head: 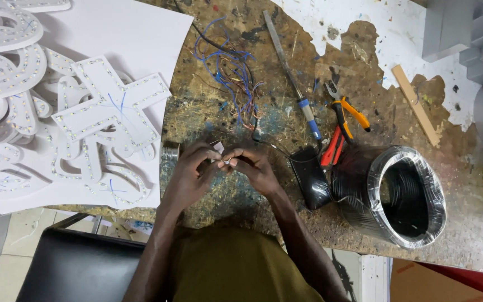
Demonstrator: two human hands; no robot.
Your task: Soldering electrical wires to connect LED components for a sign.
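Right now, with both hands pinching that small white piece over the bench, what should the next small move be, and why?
Probably keep the left hand steady as the right hand works the small white piece between the fingertips. Both hands meet on it above the worn bench, with the pliers and file lying untouched beyond.

Single head view, looking straight down, close over workbench (286, 223)
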